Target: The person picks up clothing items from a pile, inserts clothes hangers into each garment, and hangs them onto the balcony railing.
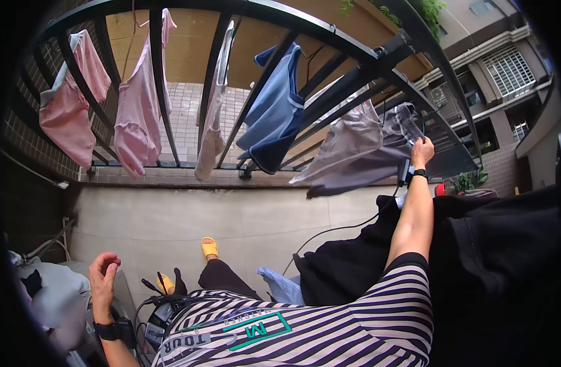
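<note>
My right hand (422, 151) reaches out to the railing at the right, its fingers closed on the bunched upper edge of a dark grey garment (378, 162). That garment hangs spread out, partly behind a pale grey-beige garment (351, 137). My left hand (104, 275) is at the lower left with nothing in it, fingers loosely curved and apart from the thumb. Near it lies a heap of light-coloured laundry (54, 290). A blue garment (274, 110), a narrow pale garment (214, 116) and pink garments (140, 116) hang along the railing.
A black metal railing (256, 12) curves across the balcony front. Black clothing (354, 251) hangs close at the right, with a light blue checked cloth (280, 285) beside it. A cable (329, 230) runs from my right wrist. Tiled floor (164, 211) lies below, with my yellow slippers (209, 248).
</note>
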Tool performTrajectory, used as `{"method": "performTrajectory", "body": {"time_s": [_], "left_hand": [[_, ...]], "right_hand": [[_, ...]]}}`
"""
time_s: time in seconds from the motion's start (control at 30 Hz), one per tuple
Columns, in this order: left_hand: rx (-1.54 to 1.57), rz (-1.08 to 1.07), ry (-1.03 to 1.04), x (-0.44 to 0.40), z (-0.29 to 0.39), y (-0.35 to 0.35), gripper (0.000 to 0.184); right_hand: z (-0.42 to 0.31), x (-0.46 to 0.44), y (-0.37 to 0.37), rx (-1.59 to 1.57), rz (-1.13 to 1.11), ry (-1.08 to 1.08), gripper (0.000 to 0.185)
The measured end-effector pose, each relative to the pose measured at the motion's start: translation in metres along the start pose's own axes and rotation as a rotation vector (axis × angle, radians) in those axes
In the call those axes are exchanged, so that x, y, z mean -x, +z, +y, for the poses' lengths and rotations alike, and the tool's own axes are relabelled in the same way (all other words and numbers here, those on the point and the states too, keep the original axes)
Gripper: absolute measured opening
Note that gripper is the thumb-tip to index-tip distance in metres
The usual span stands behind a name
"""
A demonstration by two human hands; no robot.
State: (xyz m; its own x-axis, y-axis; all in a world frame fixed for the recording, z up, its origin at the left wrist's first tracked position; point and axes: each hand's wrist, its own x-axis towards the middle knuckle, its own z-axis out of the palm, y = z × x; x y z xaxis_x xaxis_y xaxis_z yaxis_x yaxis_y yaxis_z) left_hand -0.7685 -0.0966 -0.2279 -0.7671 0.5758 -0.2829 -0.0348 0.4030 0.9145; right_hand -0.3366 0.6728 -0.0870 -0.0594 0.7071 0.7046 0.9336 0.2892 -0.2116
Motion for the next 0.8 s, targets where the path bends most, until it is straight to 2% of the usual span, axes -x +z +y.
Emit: {"method": "performTrajectory", "body": {"time_s": [0.2, 0.23, 0.27, 0.3, 0.37, 0.43, 0.47, 0.5, 0.53, 0.57, 0.63, 0.8], "left_hand": [[-0.056, 0.079, -0.057, 0.013, 0.016, 0.018, 0.016], [-0.024, 0.088, -0.115, 0.014, 0.004, 0.015, 0.016], [-0.022, 0.091, -0.077, 0.016, -0.004, 0.014, 0.017], [-0.09, 0.103, -0.09, 0.025, 0.015, 0.013, 0.018], [-0.159, 0.073, -0.127, 0.034, 0.016, 0.0, 0.019], [-0.076, 0.13, -0.074, 0.05, -0.01, -0.004, 0.021], [-0.138, 0.102, -0.091, 0.058, -0.006, -0.012, 0.022], [-0.004, 0.214, -0.142, 0.089, -0.032, -0.027, 0.022], [-0.104, 0.232, -0.12, 0.098, -0.027, -0.034, 0.022], [-0.193, 0.218, -0.091, 0.092, -0.023, -0.035, 0.022], [-0.145, 0.307, -0.072, 0.119, -0.048, -0.05, 0.022], [-0.13, 0.482, -0.085, 0.189, -0.081, -0.116, 0.021]], "right_hand": [[-0.007, -0.041, 0.067, 0.032, -0.047, -0.111, 0.024], [-0.006, -0.048, 0.072, 0.058, -0.05, -0.156, 0.023], [0.001, -0.058, 0.076, 0.096, -0.048, -0.216, 0.022], [-0.04, -0.044, 0.118, 0.029, -0.094, -0.319, 0.021], [-0.048, -0.038, 0.134, 0.049, -0.067, -0.468, 0.019], [-0.082, -0.008, 0.155, -0.011, -0.014, -0.589, 0.018], [-0.102, 0.014, 0.163, -0.061, -0.004, -0.634, 0.017], [-0.121, 0.042, 0.166, -0.11, -0.02, -0.678, 0.016], [-0.145, 0.081, 0.168, -0.164, -0.065, -0.739, 0.016], [-0.159, 0.118, 0.164, -0.2, -0.116, -0.798, 0.015], [-0.172, 0.197, 0.152, -0.199, -0.372, -0.947, 0.014], [-0.174, 0.358, 0.12, 0.089, -1.189, -1.428, 0.013]]}}
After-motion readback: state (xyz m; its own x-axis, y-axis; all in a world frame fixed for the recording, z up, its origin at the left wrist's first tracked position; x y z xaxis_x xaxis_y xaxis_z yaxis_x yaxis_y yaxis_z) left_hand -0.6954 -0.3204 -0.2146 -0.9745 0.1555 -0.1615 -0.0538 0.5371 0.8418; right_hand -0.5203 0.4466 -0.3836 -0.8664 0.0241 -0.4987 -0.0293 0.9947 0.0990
